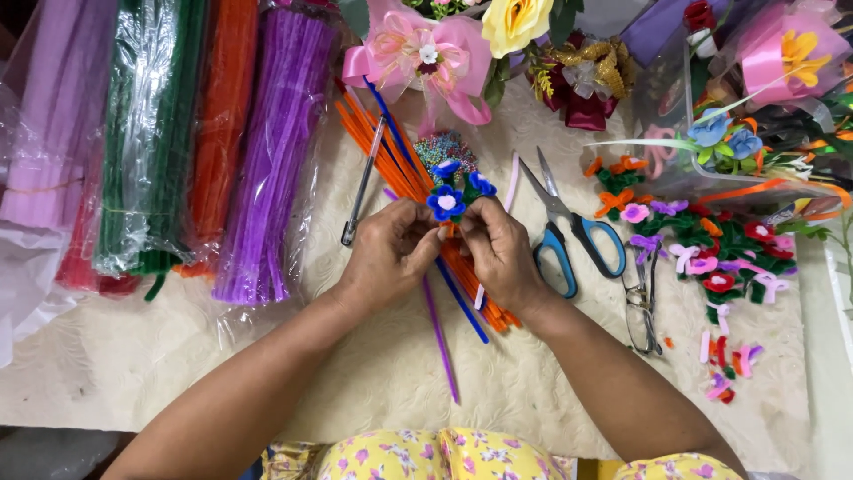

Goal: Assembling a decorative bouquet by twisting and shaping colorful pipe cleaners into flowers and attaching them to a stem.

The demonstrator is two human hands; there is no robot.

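Centre frame: left hand (pixel 391 249) and right hand (pixel 499 252) both pinch a small blue pipe-cleaner flower cluster (pixel 458 194); white centres, green leaves. Loose orange pipe cleaners (pixel 391 164) underneath.

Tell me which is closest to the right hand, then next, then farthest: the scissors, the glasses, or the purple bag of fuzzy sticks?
From the right hand, in the head view:
1. Blue-handled scissors, just to its right, beside the knuckles.
2. Glasses, farther right, past the scissors' handles.
3. Purple bag of fuzzy sticks, far off on the left, beyond the left hand.

One head-worn camera looks steeply down, close over the cream tablecloth (pixel 533 382).
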